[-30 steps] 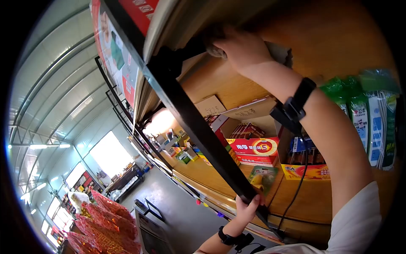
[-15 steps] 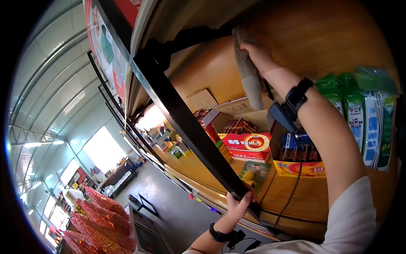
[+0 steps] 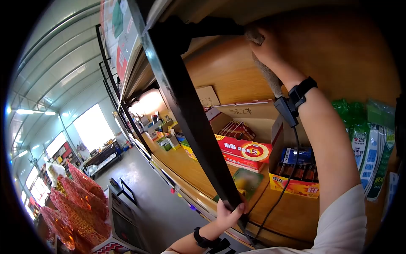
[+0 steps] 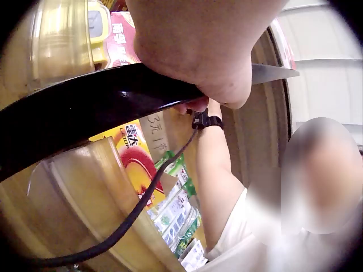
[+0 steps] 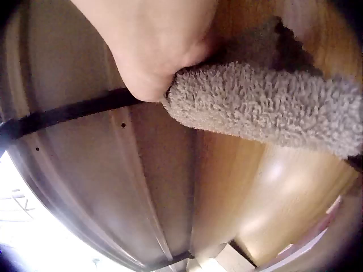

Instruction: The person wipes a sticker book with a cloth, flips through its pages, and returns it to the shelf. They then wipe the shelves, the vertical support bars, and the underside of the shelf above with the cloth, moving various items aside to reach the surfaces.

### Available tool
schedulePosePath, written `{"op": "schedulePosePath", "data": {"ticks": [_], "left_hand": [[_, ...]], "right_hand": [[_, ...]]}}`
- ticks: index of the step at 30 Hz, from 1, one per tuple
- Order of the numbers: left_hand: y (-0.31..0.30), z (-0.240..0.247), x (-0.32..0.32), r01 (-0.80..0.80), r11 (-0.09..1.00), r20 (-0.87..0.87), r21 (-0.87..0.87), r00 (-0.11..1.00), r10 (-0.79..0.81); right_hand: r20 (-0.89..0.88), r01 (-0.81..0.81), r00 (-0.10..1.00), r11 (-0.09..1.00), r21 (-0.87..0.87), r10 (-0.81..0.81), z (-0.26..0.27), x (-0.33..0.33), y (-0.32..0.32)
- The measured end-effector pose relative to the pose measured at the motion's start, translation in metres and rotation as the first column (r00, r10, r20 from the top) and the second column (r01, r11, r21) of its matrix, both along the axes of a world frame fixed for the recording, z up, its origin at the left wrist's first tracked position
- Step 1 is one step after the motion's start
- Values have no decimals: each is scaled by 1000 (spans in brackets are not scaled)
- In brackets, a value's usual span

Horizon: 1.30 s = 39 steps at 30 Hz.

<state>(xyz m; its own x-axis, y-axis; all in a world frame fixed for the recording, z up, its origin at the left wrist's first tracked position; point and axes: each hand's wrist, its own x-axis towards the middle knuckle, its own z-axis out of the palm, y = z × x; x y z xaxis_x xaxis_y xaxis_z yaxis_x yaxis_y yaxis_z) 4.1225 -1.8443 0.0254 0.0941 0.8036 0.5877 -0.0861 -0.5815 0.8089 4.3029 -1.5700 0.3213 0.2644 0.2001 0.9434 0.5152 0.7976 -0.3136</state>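
Note:
High inside the shelf bay, my right hand (image 3: 270, 48) grips a grey fluffy cloth (image 5: 261, 105) at the wooden back panel (image 3: 330, 55). Part of this cloth hangs down behind my right wrist in the head view. Its dark edge lies over the wood in the right wrist view. Low at the front, my left hand (image 3: 230, 213) wraps round the black metal shelf post (image 3: 192, 110). The left wrist view shows that same post (image 4: 96, 107) passing under the palm, with the fingertips mostly hidden behind it.
Below my right arm stand a red battery box (image 3: 243, 148) and a yellow-fronted box (image 3: 294, 184) of batteries. Green and white packets (image 3: 366, 139) lie at the right. A blister pack (image 3: 247, 182) rests by the post. A black cable (image 3: 292, 169) hangs from the right wrist camera.
My right hand has moved rightward along the back panel, away from the post. The cloth, bunched at first, hung down long and now trails behind the wrist. My left hand stays on the post.

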Motion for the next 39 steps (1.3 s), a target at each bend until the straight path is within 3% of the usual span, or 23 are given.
{"op": "schedulePosePath", "data": {"ticks": [2, 5, 8, 9, 11, 14, 17, 18, 21, 24, 27, 30, 33, 34, 35, 37, 39], "left_hand": [[-1, 0, -1, -3, 1000, 3, -9, 1000, 3], [-4, 2, 0, -25, 999, 0, -33, 1000, 25], [0, -8, 0, -14, 1000, 89, -24, 996, 16], [0, -9, 0, -11, 1000, 115, -7, 993, 12], [1, -10, -1, -14, 1000, 100, -11, 995, 15], [-1, -10, 0, -18, 999, 126, -30, 992, 21], [1, -12, -1, -60, 998, 107, 19, 993, 57], [3, -13, -1, -81, 996, 91, 46, 993, 76], [5, -13, -3, -2, 995, 76, 96, 997, -5], [7, -13, -5, -23, 994, 31, 103, 999, 20], [11, -17, -6, -72, 989, -18, 131, 997, 75], [10, -18, -6, -131, 982, -44, 137, 989, 138], [8, -21, -5, -54, 998, 96, -11, 994, 55], [11, -23, -5, -61, 998, 95, 20, 994, 59], [11, -24, -6, -32, 999, 105, 10, 994, 31], [12, -23, -8, 39, 999, 111, -10, 993, -37], [14, -22, -7, 36, 999, 112, 22, 993, -39]], "right_hand": [[-33, 36, 999, 997, -63, -38, 0, 0, 13], [29, -69, 997, 987, -147, 74, -1, 13, 2], [-275, -373, 913, 890, -264, 301, 2, 11, -1], [-303, -499, 855, 827, -259, 421, -1, 8, -23], [-407, -478, 837, 851, -216, 367, -3, -9, -29], [-534, -804, 522, 593, -47, 666, -8, -33, -46], [-626, -818, 431, 574, 33, 650, -10, -56, -70], [-670, -814, 427, 581, 7, 607, -10, -58, -84], [-596, -760, 567, 640, -113, 569, -12, -53, -84], [-589, -735, 594, 667, -122, 548, -21, -56, -103], [-426, -699, 656, 715, -30, 623, -34, -59, -104], [-336, -565, 774, 825, 18, 537, -40, -58, -94], [-150, -279, 950, 960, -7, 275, -46, -50, -92], [-19, -217, 976, 976, 20, 218, -44, -51, -128], [92, -104, 992, 979, 172, 90, -44, -45, -115], [165, 13, 985, 981, 192, -45, -44, -44, -138], [352, -37, 933, 992, -118, 76, -45, -42, -173]]}}
